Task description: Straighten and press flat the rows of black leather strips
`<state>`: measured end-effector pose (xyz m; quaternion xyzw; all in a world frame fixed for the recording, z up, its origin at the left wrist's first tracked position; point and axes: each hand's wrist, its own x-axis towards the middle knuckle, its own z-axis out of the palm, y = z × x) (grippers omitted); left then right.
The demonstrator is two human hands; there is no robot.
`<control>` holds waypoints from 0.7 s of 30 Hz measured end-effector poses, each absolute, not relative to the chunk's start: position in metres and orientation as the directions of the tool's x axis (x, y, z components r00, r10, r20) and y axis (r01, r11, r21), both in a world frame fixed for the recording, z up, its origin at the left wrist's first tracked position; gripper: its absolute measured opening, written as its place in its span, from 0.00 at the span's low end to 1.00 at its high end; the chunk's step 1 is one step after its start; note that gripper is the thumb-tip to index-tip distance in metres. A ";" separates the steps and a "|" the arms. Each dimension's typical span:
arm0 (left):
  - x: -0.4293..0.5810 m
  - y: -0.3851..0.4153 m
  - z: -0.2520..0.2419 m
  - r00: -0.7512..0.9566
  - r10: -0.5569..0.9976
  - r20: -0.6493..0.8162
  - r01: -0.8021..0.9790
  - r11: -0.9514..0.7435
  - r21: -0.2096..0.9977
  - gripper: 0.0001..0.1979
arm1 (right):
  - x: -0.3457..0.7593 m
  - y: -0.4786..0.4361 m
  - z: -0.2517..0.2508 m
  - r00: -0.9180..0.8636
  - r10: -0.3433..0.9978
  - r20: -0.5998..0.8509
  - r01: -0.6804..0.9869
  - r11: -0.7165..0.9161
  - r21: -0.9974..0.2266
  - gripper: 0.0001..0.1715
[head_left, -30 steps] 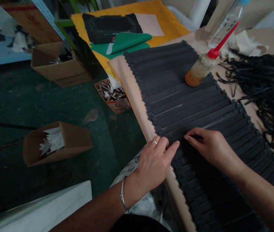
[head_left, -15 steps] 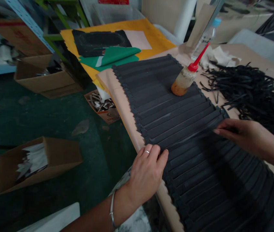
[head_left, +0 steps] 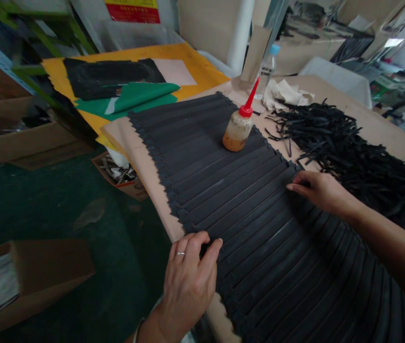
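Black flat strips (head_left: 259,233) with jagged ends lie side by side in a long overlapping row on the table. At the row's left edge, my left hand (head_left: 191,281), with a ring on one finger, curls its thumb and fingers around the end of a strip. My right hand (head_left: 318,190) pinches the right end of a strip between thumb and forefinger; the fingertips partly cover it. Beyond both hands, a squeeze bottle (head_left: 237,133) with a red nozzle and amber liquid stands upright on the strips.
A heap of thin black offcuts (head_left: 331,138) lies on the right of the tan table (head_left: 341,88). Behind are a white cloth (head_left: 284,93), a clear water bottle (head_left: 268,66) and green sheet (head_left: 141,95). Cardboard boxes (head_left: 52,276) with scraps stand on the floor at left.
The view has swung right, so the table and bottle appear further left. Both hands stay at opposite edges of the row, the right at the right-hand strip ends.
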<state>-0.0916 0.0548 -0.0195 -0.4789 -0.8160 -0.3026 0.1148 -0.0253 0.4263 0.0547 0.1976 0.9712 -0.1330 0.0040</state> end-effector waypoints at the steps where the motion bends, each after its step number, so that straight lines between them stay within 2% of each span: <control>1: -0.092 0.055 -0.020 -0.515 0.706 0.486 0.852 0.357 0.384 0.16 | -0.026 0.427 0.053 -0.921 0.384 -0.064 0.387 0.886 -0.254 0.22; 4: -0.093 0.056 -0.020 -0.513 0.697 0.500 0.853 0.349 0.388 0.16 | -0.027 0.427 0.048 -0.920 0.386 -0.063 0.389 0.892 -0.231 0.18; 9: -0.094 0.055 -0.022 -0.512 0.688 0.515 0.855 0.348 0.384 0.17 | -0.031 0.432 0.041 -0.919 0.384 -0.086 0.394 0.890 -0.232 0.18; 15: -0.095 0.056 -0.024 -0.506 0.669 0.544 0.858 0.323 0.399 0.17 | -0.027 0.464 0.036 -0.888 0.460 -0.015 0.438 0.835 -0.333 0.16; 21: -0.097 0.058 -0.025 -0.496 0.661 0.563 0.866 0.324 0.381 0.17 | -0.028 0.477 0.030 -0.829 0.558 -0.028 0.532 0.774 -0.344 0.24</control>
